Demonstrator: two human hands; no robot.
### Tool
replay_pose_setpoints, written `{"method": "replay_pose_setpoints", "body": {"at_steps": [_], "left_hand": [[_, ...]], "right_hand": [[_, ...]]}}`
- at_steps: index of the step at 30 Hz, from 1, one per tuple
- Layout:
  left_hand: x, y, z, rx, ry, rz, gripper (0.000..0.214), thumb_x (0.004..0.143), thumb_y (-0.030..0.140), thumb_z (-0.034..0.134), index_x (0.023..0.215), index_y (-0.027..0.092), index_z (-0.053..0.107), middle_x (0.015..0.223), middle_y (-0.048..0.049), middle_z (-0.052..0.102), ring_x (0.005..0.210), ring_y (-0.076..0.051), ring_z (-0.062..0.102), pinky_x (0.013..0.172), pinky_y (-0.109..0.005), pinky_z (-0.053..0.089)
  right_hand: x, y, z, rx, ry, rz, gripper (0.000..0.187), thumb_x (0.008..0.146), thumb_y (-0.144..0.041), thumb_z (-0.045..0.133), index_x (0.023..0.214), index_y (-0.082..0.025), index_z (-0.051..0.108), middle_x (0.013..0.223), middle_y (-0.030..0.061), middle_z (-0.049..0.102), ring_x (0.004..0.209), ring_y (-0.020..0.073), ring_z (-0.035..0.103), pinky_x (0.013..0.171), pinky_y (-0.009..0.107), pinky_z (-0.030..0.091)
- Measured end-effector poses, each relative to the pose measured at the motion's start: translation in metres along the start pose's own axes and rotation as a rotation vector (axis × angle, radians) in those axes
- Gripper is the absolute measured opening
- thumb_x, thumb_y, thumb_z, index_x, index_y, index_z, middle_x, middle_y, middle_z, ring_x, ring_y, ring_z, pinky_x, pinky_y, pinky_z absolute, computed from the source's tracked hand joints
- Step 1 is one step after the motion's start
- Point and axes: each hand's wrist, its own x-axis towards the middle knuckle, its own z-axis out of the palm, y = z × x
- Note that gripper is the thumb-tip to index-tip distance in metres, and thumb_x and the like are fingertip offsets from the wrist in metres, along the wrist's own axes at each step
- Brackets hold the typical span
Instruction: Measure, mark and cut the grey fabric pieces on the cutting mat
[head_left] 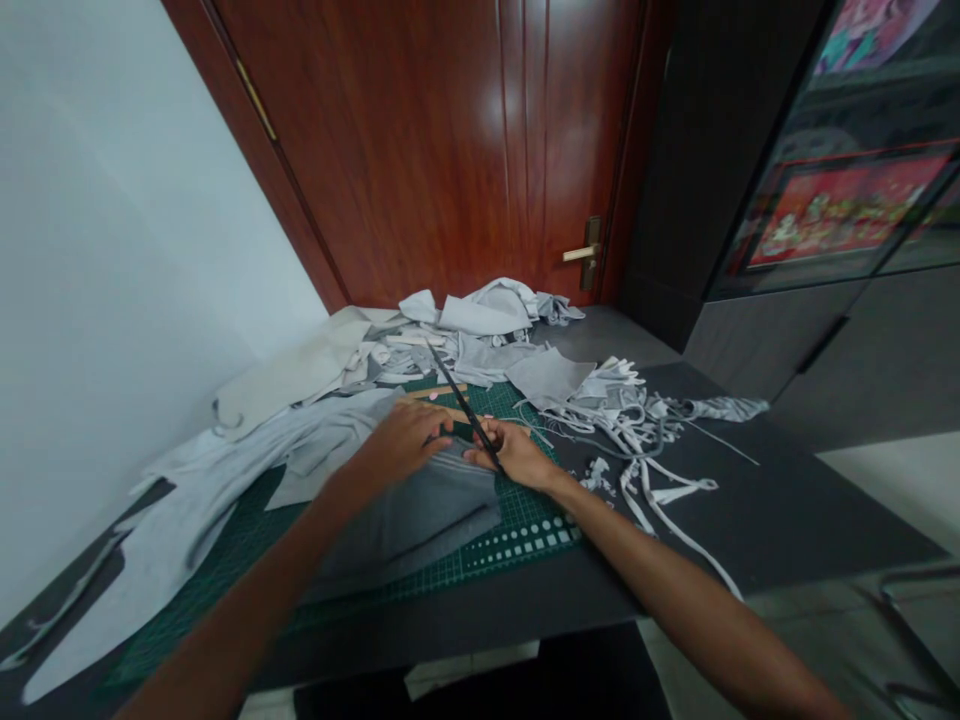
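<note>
My right hand (517, 452) is closed around a long, thin, dark strip-like tool (451, 383), its far end slanting up and left over the mat; its exact kind is unclear. Close by on the left, my left hand (401, 438) reaches over folded grey cloth (420, 515), fingers bent and thumb apart from them, with nothing visible in it. The cloth lies on a green cutting mat (525, 510). Beyond the hands, flat tan strips (437, 391) rest on the mat, partly hidden by my left hand and the tool.
Pale cloth pieces (487, 310) heap along the back, and a long light grey cloth (172, 530) trails down the left. Tangled white strips and cords (637, 430) lie at right on the dark table (750, 520). A wooden door (420, 150) stands behind, a cabinet (795, 340) at right.
</note>
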Motion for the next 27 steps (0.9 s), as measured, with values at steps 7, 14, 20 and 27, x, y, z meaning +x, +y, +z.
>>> {"method": "replay_pose_setpoints", "body": {"at_steps": [7,14,20,27], "left_hand": [[-0.083,0.105,0.087,-0.044,0.322,-0.057,0.024,0.101,0.021,0.042,0.111,0.025,0.064,0.105,-0.0102,0.068,0.102,-0.028,0.063,0.089,-0.043,0.055],[-0.083,0.117,0.126,-0.008,0.289,-0.019,0.04,0.1,0.017,0.046,0.139,0.022,0.052,0.13,-0.0122,0.066,0.125,-0.031,0.057,0.109,-0.054,0.043],[-0.101,0.098,0.12,0.091,0.184,-0.05,0.025,0.1,0.026,0.052,0.122,0.023,0.064,0.111,-0.0108,0.069,0.104,-0.03,0.061,0.099,-0.051,0.044],[-0.15,0.069,0.098,0.026,0.166,0.035,0.023,0.096,0.019,0.054,0.079,0.023,0.069,0.084,-0.0059,0.067,0.094,-0.026,0.06,0.099,-0.047,0.043]], "right_hand": [[-0.002,-0.006,0.0,0.109,0.103,0.131,0.039,0.056,-0.042,0.087,0.074,-0.02,0.06,0.056,-0.0099,0.045,0.052,0.0082,0.032,0.049,0.023,0.022],[-0.008,-0.002,0.004,0.111,0.168,0.154,0.038,0.064,-0.053,0.074,0.078,-0.021,0.058,0.066,-0.0051,0.048,0.06,0.0121,0.04,0.053,0.025,0.029],[-0.009,0.003,0.001,-0.006,0.127,0.158,0.031,0.067,-0.046,0.073,0.079,-0.021,0.058,0.068,-0.0041,0.051,0.064,0.0134,0.044,0.057,0.025,0.033],[-0.028,0.004,0.005,-0.337,-0.013,0.147,0.018,0.066,-0.025,0.071,0.066,-0.023,0.053,0.061,-0.0045,0.054,0.059,0.0144,0.047,0.058,0.026,0.031]]}}
